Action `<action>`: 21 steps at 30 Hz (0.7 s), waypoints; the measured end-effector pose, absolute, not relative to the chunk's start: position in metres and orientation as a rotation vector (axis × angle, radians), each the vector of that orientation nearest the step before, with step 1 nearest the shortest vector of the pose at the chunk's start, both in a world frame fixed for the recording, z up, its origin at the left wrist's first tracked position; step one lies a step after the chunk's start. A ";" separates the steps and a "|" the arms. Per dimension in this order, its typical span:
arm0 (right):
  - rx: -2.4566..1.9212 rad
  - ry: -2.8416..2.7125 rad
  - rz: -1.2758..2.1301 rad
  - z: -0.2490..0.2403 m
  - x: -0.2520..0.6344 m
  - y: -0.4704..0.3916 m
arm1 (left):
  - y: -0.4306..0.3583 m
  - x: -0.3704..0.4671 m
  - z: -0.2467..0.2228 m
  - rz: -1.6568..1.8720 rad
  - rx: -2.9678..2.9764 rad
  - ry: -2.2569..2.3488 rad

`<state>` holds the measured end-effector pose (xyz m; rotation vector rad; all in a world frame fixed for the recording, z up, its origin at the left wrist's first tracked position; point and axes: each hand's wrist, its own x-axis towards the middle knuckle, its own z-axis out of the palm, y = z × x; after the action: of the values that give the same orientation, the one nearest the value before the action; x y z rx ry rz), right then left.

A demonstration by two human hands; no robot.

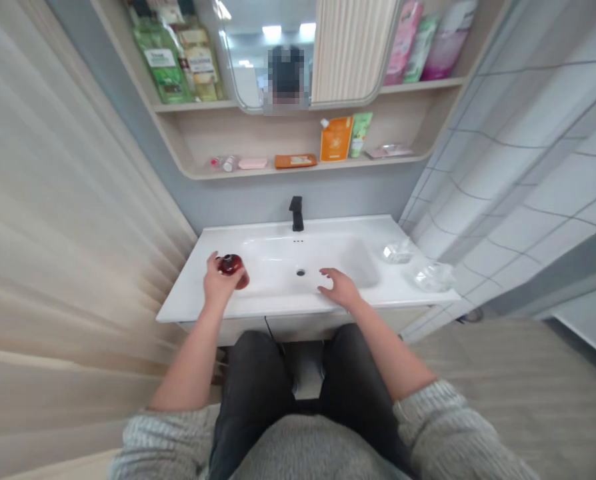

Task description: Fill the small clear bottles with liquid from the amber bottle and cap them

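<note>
My left hand (219, 281) is wrapped round a dark red bottle with a black top (234, 265) at the left side of the white sink (268, 303). Part of the bottle is hidden by my fingers, and whether it rests on the counter I cannot tell. Over the front right part of the basin hovers my right hand (339, 289), its fingers apart and curved, with nothing in them. The black faucet (297, 213) stands behind the basin, and the dark drain (301, 273) shows between my hands.
Clear plastic items (398, 252) and a crumpled clear bag (434, 276) lie on the right counter. Above, a mirror cabinet (305, 167) holds several bottles, an orange pouch (336, 140), a green tube (361, 135) and small items. A pale curtain (78, 233) hangs at the left.
</note>
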<state>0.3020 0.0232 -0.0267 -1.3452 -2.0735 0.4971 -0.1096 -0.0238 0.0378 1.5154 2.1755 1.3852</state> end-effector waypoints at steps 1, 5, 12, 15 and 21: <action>-1.266 -2.065 0.549 -0.025 0.295 0.023 | -0.022 -0.087 0.035 1.349 1.559 2.054; -0.945 -2.016 0.782 -0.013 0.255 0.019 | -0.011 -0.002 0.026 1.289 1.596 1.703; -1.000 -1.776 0.919 0.003 0.233 0.025 | -0.001 0.047 0.035 1.256 1.757 1.305; -1.192 -1.689 0.940 -0.001 0.257 0.037 | 0.005 0.005 0.037 1.186 1.933 1.363; -1.365 -1.666 0.883 -0.016 0.291 0.050 | 0.024 -0.132 0.013 1.080 1.632 2.368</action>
<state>0.2908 0.0501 -0.0163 -1.3655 -1.6662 0.8832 -0.1325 0.0241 0.0132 1.6320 2.3682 1.0804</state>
